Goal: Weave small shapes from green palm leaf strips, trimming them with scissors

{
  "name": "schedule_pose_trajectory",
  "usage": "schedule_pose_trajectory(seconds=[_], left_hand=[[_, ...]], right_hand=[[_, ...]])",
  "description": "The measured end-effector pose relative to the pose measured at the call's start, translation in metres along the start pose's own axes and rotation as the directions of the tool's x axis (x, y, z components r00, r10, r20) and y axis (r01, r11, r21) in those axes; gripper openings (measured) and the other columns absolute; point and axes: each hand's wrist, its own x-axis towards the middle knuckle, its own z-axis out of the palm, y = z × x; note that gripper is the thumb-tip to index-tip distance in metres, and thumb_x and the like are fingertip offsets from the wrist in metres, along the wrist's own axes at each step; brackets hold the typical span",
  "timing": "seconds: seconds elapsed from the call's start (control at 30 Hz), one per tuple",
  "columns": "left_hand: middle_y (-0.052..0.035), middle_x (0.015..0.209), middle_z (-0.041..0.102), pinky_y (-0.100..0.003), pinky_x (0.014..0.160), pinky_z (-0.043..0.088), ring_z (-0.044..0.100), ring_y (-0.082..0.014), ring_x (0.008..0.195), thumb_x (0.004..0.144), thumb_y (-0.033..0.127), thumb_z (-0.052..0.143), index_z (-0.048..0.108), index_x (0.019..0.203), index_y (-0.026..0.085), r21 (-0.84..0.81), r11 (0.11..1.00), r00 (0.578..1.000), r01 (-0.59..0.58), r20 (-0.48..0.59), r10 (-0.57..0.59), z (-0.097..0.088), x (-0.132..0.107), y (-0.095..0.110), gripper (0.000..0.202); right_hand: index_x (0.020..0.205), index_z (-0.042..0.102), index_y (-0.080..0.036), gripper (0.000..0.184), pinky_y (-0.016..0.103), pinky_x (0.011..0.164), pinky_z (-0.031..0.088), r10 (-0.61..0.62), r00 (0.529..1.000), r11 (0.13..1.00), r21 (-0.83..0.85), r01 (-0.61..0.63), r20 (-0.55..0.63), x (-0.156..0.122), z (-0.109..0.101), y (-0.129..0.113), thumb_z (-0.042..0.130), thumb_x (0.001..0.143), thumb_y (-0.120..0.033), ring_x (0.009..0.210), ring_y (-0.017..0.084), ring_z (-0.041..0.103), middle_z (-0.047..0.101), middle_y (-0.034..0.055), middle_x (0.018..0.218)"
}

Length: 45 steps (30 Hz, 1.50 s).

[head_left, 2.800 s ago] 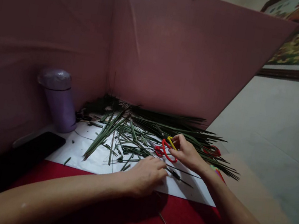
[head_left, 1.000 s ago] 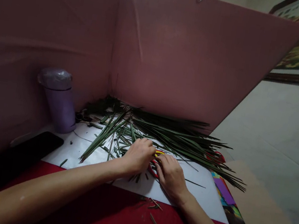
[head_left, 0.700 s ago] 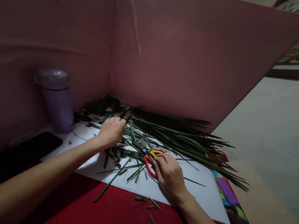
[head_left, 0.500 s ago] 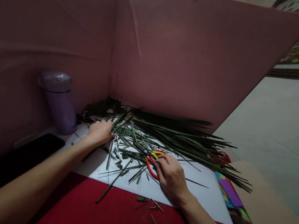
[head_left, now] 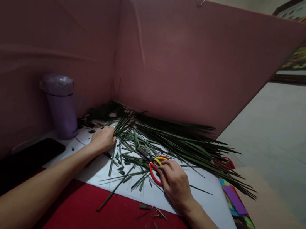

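Observation:
My left hand (head_left: 103, 137) is closed around the near ends of a small bunch of green leaf strips (head_left: 123, 124), over the white sheet. Its fingertips are partly hidden. My right hand (head_left: 175, 177) has its fingers curled on the handles of scissors (head_left: 154, 162) with red and yellow grips and dark blades. The blades point left and lie over short cut leaf pieces (head_left: 138, 180) scattered on the sheet. Behind the scissors a thick bundle of long green leaves (head_left: 186, 141) stretches off to the right.
A purple tumbler (head_left: 62, 111) and a black phone (head_left: 39, 154) stand and lie at the left. The white sheet (head_left: 202, 206) covers part of a red surface (head_left: 110, 228), where a few scraps lie. Pink panels (head_left: 174, 55) close off the back and left. A red ring-shaped object (head_left: 228, 163) shows under the leaf tips.
My left hand has shifted slightly, and the strips at its fingers look more gathered into a bunch. My right hand stays at the scissors. The view has tilted a little.

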Motion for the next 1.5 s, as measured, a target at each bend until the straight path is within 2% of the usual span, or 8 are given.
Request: schedule_pose_trajectory(seconds=[0.2,0.4,0.53,0.67,0.93,1.13,1.3,1.5], left_hand=[[-0.0107,0.097,0.060,-0.031,0.072,0.043,0.056,-0.0249,0.093,0.081,0.039,0.041,0.058,0.092,0.018,0.030,0.996,0.989,-0.085,-0.118,0.088,-0.013,0.002,0.010,0.029],[-0.0107,0.095,0.062,-0.032,0.073,0.042,0.056,-0.0247,0.091,0.079,0.038,0.045,0.062,0.089,0.017,0.004,0.962,0.959,-0.272,-0.086,0.271,-0.031,0.025,0.053,0.029],[-0.0082,0.102,0.062,-0.031,0.083,0.038,0.052,-0.0231,0.101,0.081,0.035,0.044,0.063,0.096,0.019,-0.086,0.922,0.920,-0.378,-0.144,0.364,-0.022,0.045,0.085,0.029],[-0.0083,0.105,0.061,-0.031,0.086,0.036,0.051,-0.0218,0.102,0.085,0.030,0.040,0.063,0.100,0.019,-0.171,0.914,0.926,-0.368,-0.151,0.345,-0.006,0.065,0.105,0.030],[-0.0052,0.099,0.064,-0.030,0.082,0.038,0.052,-0.0214,0.097,0.078,0.032,0.051,0.066,0.095,0.022,-0.199,0.886,0.907,-0.419,-0.147,0.395,0.014,0.090,0.116,0.024],[-0.0073,0.094,0.063,-0.030,0.080,0.039,0.053,-0.0209,0.094,0.082,0.040,0.045,0.066,0.087,0.019,-0.181,0.882,0.896,-0.436,-0.176,0.407,0.015,0.100,0.115,0.031],[-0.0065,0.103,0.061,-0.027,0.083,0.038,0.054,-0.0187,0.099,0.084,0.030,0.040,0.063,0.097,0.021,-0.174,0.893,0.906,-0.415,-0.165,0.389,0.012,0.130,0.122,0.028],[-0.0113,0.111,0.059,-0.032,0.083,0.040,0.054,-0.0240,0.102,0.080,0.026,0.044,0.059,0.107,0.018,-0.153,0.915,0.926,-0.372,-0.131,0.354,0.016,0.168,0.137,0.031]], right_hand=[[0.086,0.058,-0.020,0.013,0.040,0.077,0.044,-0.002,1.000,1.000,0.015,0.002,-0.005,0.001,0.000,0.002,0.047,0.083,-0.014,0.089,0.023,0.053,0.059,0.0091,0.094],[0.086,0.058,-0.020,0.014,0.039,0.079,0.043,-0.002,1.000,0.999,0.034,0.002,-0.015,0.003,0.000,0.001,0.046,0.084,-0.014,0.090,0.023,0.053,0.060,0.0089,0.095],[0.087,0.058,-0.019,0.013,0.038,0.079,0.043,0.004,1.000,1.000,0.030,-0.004,-0.010,0.002,0.001,0.002,0.047,0.084,-0.014,0.090,0.022,0.053,0.060,0.0083,0.096],[0.086,0.058,-0.020,0.013,0.038,0.078,0.043,0.018,1.000,0.999,0.049,-0.018,0.001,0.003,0.001,0.003,0.047,0.083,-0.013,0.090,0.022,0.053,0.060,0.0078,0.095],[0.086,0.058,-0.020,0.014,0.038,0.075,0.043,0.032,0.999,0.995,0.094,-0.031,-0.015,0.006,0.001,0.002,0.046,0.083,-0.013,0.087,0.023,0.053,0.059,0.0082,0.092],[0.086,0.057,-0.020,0.015,0.038,0.075,0.043,0.044,0.999,0.993,0.114,-0.041,-0.022,0.007,0.003,0.004,0.045,0.083,-0.012,0.087,0.022,0.053,0.058,0.0078,0.092],[0.086,0.057,-0.020,0.014,0.037,0.075,0.042,0.063,0.997,0.992,0.115,-0.058,-0.034,0.008,0.003,0.002,0.045,0.083,-0.012,0.086,0.022,0.052,0.059,0.0081,0.090],[0.082,0.057,-0.017,0.013,0.036,0.073,0.042,0.061,0.997,0.991,0.121,-0.055,-0.047,0.009,0.004,0.003,0.046,0.082,-0.010,0.083,0.021,0.051,0.059,0.0082,0.088]])
